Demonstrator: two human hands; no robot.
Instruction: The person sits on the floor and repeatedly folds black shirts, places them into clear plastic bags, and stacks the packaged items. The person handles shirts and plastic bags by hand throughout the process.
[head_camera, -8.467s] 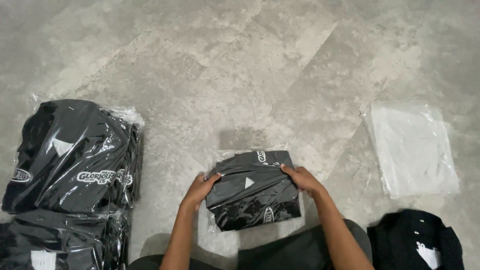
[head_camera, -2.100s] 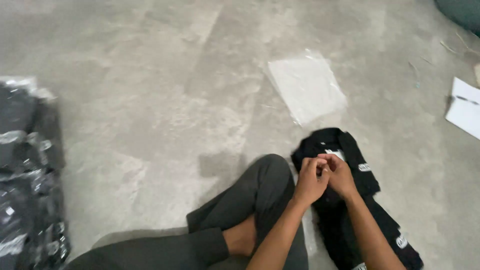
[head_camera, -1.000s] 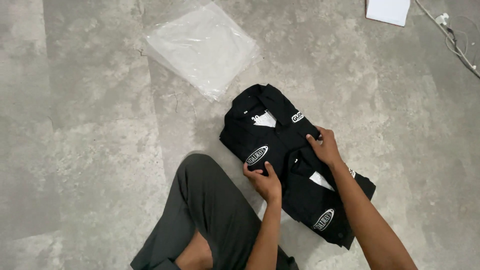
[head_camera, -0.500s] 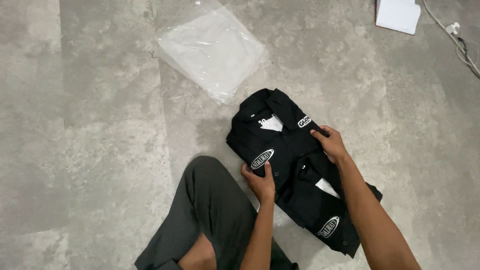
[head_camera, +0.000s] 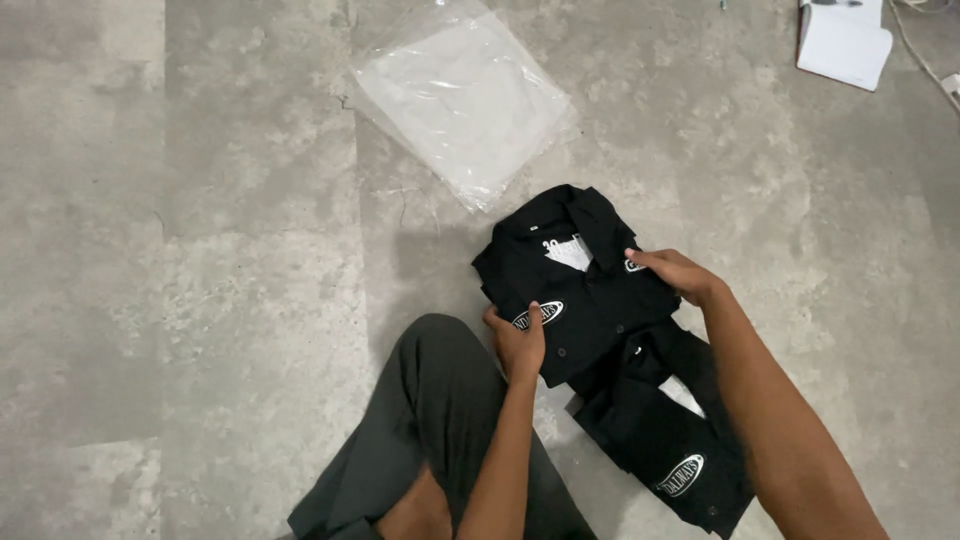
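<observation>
A folded black shirt (head_camera: 590, 290) with a white collar tag and an oval white chest patch lies on top of a second folded black shirt (head_camera: 665, 440) on the grey floor. My left hand (head_camera: 518, 342) grips the top shirt's near left edge, thumb over the fabric by the patch. My right hand (head_camera: 672, 272) holds its right edge near the collar. The lower shirt sticks out toward the bottom right and shows its own oval patch.
A stack of clear plastic bags (head_camera: 465, 95) lies on the floor just beyond the shirts. A white paper pad (head_camera: 843, 45) and a cable (head_camera: 915, 50) sit at the top right. My bent leg in dark trousers (head_camera: 430, 430) is below the shirts.
My hands went from a bagged shirt on the left to the bare black shirts on the right. Over the last second they took hold of the top shirt's two sides.
</observation>
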